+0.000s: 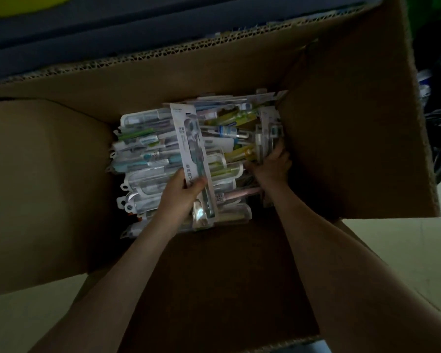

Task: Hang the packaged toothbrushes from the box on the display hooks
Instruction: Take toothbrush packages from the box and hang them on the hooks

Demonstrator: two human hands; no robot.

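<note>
Looking straight down into an open cardboard box (pixel 214 80), flaps folded outward. Seen inside: a loose heap of packaged toothbrushes (pixel 148 151), mostly clear blisters on white cards, lying flat and crosswise, with green, yellow and blue handles among them.

Noted the left hand (pixel 181 193) clamped on one long toothbrush pack (pixel 189 146): thumb across the printed face, fingers curled behind the lower half. Pack held above the heap and tilted, top end pointing away from the hand toward the far wall, bottom end just right of the wrist.

Found the right hand (pixel 274 165) lower in the box, beside the right wall, well right of the left hand. Fingers pushed in among packs at that edge of the heap; thumb toward a yellow-handled pack (pixel 247 151) just left of it. Cannot tell whether that hand is closed on anything or merely touching: fingertips buried, lighting dim.

Both forearms bare, entering over the near flap. Past both hands, beyond the far wall: a dark blue surface (pixel 112 29). Right of the right forearm: pale floor (pixel 418 250).
</note>
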